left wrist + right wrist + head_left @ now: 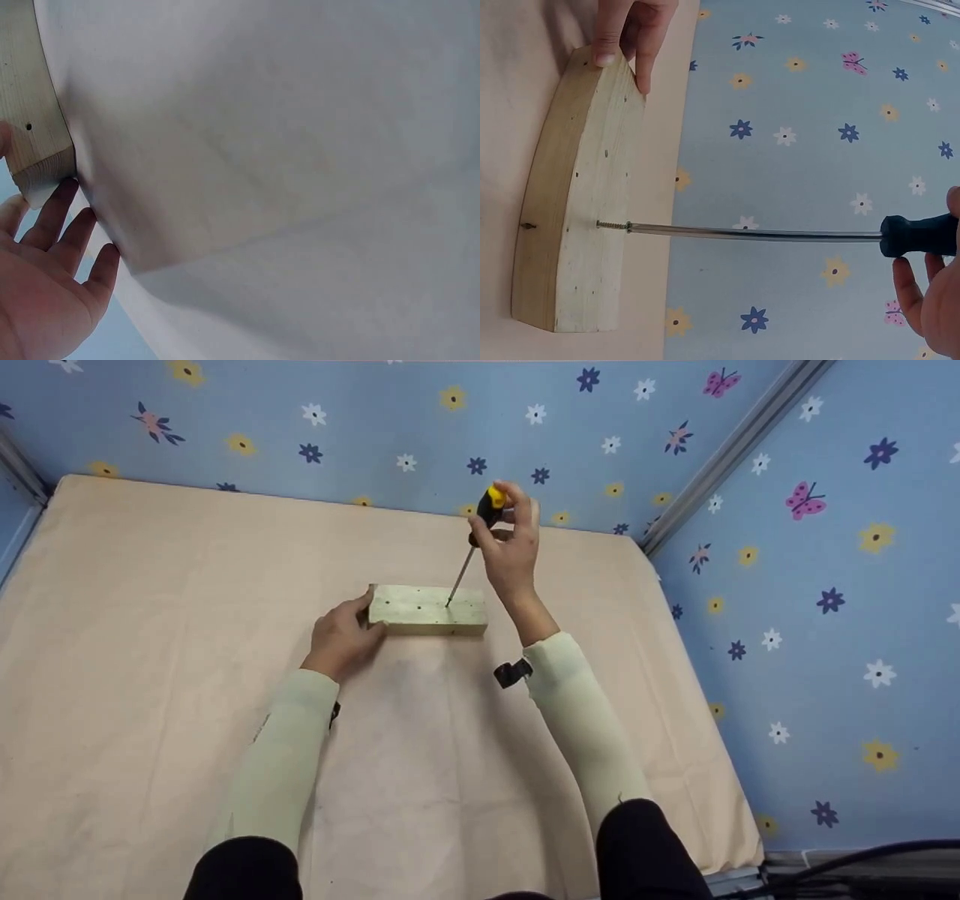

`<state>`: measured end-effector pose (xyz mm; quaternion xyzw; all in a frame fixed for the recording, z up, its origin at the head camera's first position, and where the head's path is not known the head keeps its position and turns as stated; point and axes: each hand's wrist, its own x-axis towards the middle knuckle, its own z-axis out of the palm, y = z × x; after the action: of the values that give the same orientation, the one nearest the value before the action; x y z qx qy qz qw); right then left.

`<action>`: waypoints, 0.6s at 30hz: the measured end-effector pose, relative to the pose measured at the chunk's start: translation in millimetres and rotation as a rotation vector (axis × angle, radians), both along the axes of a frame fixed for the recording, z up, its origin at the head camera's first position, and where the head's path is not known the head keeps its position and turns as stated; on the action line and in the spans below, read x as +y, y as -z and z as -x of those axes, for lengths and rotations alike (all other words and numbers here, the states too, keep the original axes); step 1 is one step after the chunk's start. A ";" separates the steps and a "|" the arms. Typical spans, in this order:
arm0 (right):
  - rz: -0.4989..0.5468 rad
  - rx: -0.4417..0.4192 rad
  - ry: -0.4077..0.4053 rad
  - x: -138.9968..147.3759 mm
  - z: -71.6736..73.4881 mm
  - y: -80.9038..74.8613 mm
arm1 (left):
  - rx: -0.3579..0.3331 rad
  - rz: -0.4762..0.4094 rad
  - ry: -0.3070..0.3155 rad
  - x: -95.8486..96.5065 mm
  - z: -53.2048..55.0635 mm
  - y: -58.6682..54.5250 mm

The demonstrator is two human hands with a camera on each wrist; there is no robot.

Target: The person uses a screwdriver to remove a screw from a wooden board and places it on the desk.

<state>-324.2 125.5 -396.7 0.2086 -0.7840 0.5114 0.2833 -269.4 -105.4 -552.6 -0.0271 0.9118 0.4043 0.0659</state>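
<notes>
A pale wooden block with several small dark holes lies on the cloth. My left hand grips its left end, the thumb on the near side and fingers round the end. In the left wrist view those fingers reach under the block's end grain. With my right hand I hold a screwdriver by its black and yellow handle, fingertips around it. Its long metal shaft slants down to the block. In the right wrist view the tip meets the head of a screw, whose thread stands partly out of the wood.
A beige cloth with creases covers the table. Blue flowered panels rise behind and to the right, joined by a grey metal post. A black cable runs at the lower right.
</notes>
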 end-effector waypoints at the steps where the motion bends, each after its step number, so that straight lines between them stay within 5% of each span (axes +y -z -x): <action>1: 0.003 0.001 0.000 -0.1 0.1 -0.9 | -0.003 0.000 0.001 0.1 0.1 -0.1; 18: 0.061 -0.035 -0.063 -1.4 2.4 -5.5 | -0.005 0.033 0.013 0.4 2.3 -1.6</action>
<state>-326.5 124.1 -391.2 0.2156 -0.7660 0.5473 0.2593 -271.7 -105.0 -551.0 -0.0232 0.9184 0.3888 0.0703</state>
